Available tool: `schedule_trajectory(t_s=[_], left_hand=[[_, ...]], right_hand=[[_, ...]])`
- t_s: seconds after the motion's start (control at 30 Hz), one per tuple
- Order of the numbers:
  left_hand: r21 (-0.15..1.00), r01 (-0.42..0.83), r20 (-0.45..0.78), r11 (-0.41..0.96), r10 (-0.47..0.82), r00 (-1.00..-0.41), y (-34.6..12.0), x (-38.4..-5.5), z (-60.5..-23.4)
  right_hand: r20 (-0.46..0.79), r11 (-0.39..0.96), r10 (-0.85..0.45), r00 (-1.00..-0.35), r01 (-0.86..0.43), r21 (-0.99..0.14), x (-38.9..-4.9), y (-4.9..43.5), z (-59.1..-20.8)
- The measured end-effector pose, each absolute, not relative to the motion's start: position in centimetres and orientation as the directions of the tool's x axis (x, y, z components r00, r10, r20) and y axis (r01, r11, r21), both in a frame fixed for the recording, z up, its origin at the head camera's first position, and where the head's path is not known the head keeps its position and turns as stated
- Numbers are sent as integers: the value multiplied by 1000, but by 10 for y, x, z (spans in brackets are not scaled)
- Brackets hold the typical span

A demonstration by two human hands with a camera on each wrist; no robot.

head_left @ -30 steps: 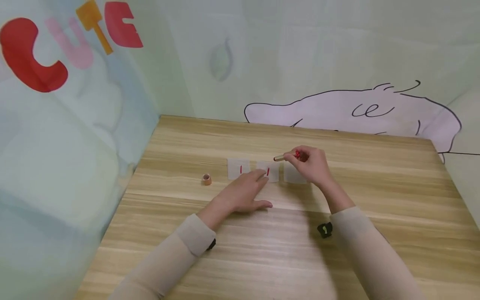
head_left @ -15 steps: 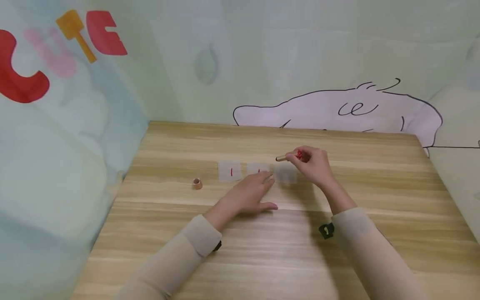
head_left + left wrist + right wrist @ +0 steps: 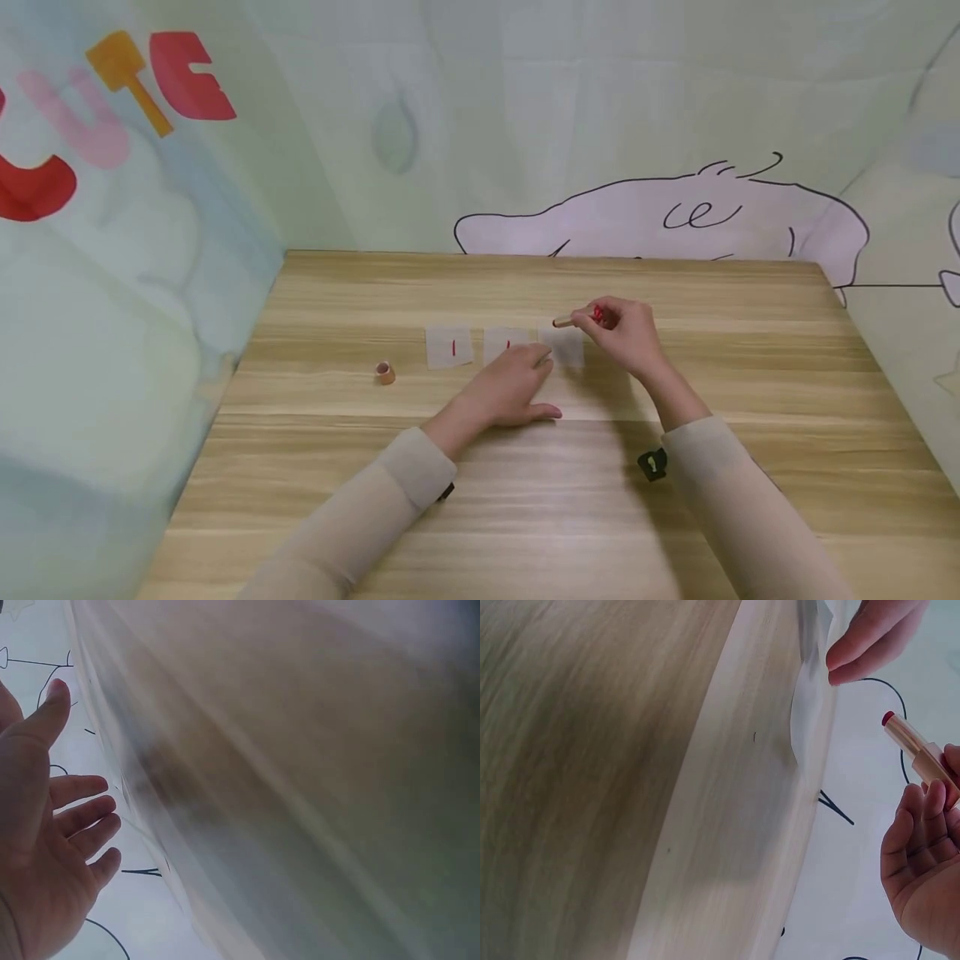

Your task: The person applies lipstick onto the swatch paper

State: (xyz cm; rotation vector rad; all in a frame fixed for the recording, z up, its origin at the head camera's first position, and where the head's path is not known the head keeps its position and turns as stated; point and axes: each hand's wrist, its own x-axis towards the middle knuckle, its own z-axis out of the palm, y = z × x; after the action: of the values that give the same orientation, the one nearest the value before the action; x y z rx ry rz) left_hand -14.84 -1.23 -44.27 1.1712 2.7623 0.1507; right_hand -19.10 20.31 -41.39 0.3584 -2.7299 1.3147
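My right hand [image 3: 622,333] pinches a gold-cased lipstick [image 3: 922,754], its red tip showing in the right wrist view. In the head view the lipstick's tip hovers over the rightmost paper square [image 3: 567,343], which bears no visible mark. My left hand [image 3: 510,387] lies with fingers extended and thumb apart, fingertips at the gap between the middle and right squares. It partly hides the middle square [image 3: 495,340], where the top of a short red stroke shows. Another red stroke stands on the left square [image 3: 448,354].
The lipstick cap [image 3: 385,372] stands on the wooden table [image 3: 360,467] left of the squares. Printed cloth walls [image 3: 322,150] rise behind and to the left of the table. A dark wrist device [image 3: 652,464] shows by the right sleeve.
The head view has turned slightly right. My left hand has shifted right along the row, from between the left and middle squares to the right square's edge. The lipstick stays in my right hand.
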Motion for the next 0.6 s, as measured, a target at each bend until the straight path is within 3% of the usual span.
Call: schedule_trajectory(t_s=[0.6], left_hand=[[153, 673, -151, 724, 690, -708, -9, -150, -445]], right_hand=[[197, 696, -229, -953, -302, -652, -193, 201, -426]])
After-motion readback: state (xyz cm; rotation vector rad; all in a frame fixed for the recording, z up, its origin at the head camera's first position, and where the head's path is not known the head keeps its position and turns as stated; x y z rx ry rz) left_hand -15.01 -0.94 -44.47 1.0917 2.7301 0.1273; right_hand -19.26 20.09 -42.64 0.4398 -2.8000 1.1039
